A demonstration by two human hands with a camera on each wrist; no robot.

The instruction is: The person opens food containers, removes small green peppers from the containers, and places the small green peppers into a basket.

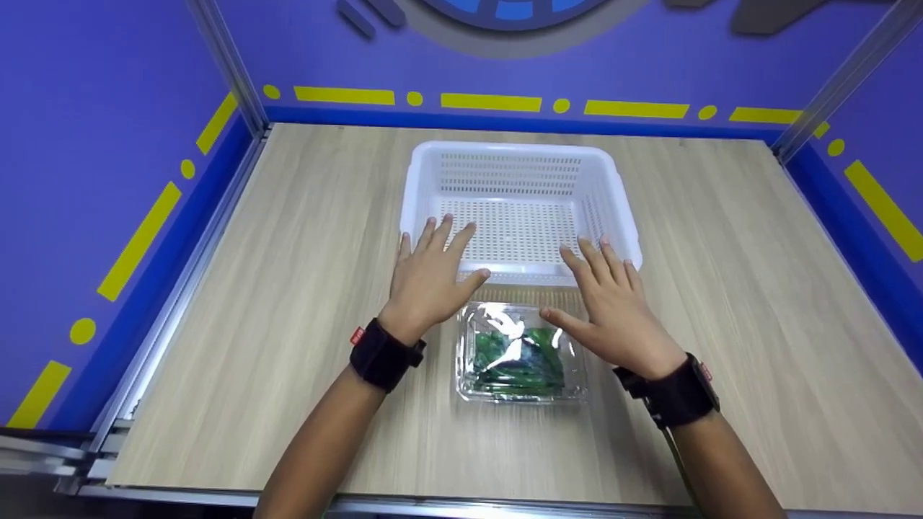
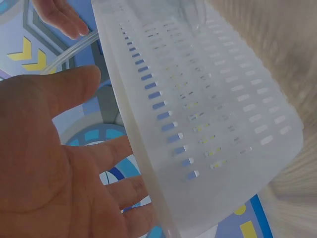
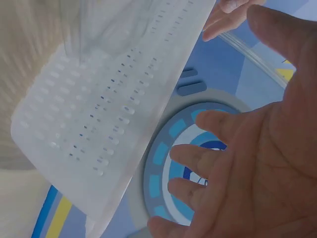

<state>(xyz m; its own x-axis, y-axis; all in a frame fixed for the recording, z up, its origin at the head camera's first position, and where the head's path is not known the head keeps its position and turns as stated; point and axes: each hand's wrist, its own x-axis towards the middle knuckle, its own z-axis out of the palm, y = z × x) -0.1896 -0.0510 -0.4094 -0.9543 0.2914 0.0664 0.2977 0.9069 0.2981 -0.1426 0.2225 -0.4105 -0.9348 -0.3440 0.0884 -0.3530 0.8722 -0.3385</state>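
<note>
Both hands hover palm-down with fingers spread and straight, holding nothing. The left hand reaches over the near left corner of a white perforated plastic basket, fingertips above its rim. The right hand is over the basket's near right corner. Between the two wrists, just below the thumbs, a clear plastic clamshell of green leafy vegetables lies on the wooden tabletop, just beside the basket's near wall.

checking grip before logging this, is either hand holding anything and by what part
Nothing is held. The left hand and right hand hover open, fingers spread, near the white basket, above the clear box of greens.
</note>
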